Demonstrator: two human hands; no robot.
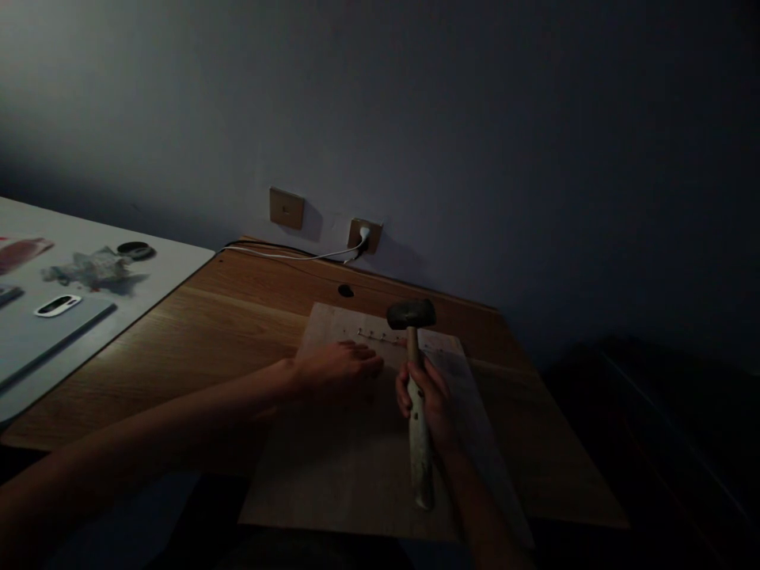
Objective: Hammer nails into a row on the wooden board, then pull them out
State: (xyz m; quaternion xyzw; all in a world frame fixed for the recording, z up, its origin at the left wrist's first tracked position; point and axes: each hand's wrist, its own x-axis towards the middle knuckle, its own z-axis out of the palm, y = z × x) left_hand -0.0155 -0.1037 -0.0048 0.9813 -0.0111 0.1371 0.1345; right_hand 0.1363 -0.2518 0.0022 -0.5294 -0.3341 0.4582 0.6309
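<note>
A pale wooden board (356, 467) lies on a brown wooden desk (207, 332) in dim light. Near its far edge runs a row of small nails (380, 336). My right hand (428, 400) is wrapped round the light wooden handle of a hammer (416, 380), whose dark head is raised just above the nail row. My left hand (338, 366) rests flat on the board left of the hammer, fingers stretched out toward the nails.
A white table (172, 265) at the left holds a laptop (36, 332), a white case, a black disc and crumpled plastic. Two wall plates sit behind the desk, one (364, 235) with a white plug and cable. The right side is dark.
</note>
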